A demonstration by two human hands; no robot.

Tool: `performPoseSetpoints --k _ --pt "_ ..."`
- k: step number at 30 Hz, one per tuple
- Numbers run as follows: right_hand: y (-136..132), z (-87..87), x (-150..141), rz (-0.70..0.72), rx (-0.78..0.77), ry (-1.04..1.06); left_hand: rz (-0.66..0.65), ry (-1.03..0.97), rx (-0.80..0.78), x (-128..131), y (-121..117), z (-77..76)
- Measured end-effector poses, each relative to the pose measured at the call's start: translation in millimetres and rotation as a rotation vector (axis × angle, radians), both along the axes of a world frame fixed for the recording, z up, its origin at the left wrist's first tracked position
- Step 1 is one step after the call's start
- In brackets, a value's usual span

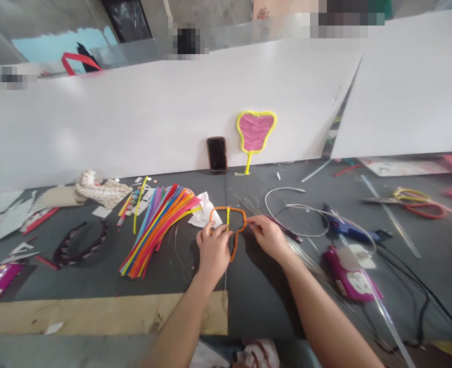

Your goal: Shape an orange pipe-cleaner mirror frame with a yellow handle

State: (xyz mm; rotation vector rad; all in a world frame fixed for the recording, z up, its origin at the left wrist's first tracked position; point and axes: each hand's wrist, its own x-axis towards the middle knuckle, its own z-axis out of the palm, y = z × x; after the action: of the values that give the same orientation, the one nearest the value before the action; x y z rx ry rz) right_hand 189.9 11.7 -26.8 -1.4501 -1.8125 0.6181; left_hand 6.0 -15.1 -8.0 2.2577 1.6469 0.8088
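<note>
In the head view, the left hand (pixel 215 245) pinches the orange twisted frame (pixel 236 245) near its yellow middle strand (pixel 228 219), above the dark table (pixel 264 301); the right hand (pixel 268 234) has its fingertips at the frame's right edge, though whether they grip it I cannot tell

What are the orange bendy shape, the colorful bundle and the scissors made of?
The orange shape is probably fuzzy, twisted pipe cleaner: its edges look bumpy. The bundle seems like matte pipe cleaners too, thin and bright. The scissors look like smooth gray metal, with probably plastic yellow and red handles.
</note>
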Motion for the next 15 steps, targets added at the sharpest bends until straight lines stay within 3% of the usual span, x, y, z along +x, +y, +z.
performPoseSetpoints --k 5,9,15 --pt "-2.6 7.5 -7.3 0.185 0.004 -0.154 -0.187 0.268 0.027 -17.9 -1.8 10.5" --pt "0.8 12.3 -8.4 0.314 0.03 -0.306 -0.362 0.315 0.03 -27.4 5.3 3.3" --pt "6.1 5.0 -8.9 0.422 0.122 -0.399 -0.377 0.245 0.036 -30.6 13.2 -9.6"
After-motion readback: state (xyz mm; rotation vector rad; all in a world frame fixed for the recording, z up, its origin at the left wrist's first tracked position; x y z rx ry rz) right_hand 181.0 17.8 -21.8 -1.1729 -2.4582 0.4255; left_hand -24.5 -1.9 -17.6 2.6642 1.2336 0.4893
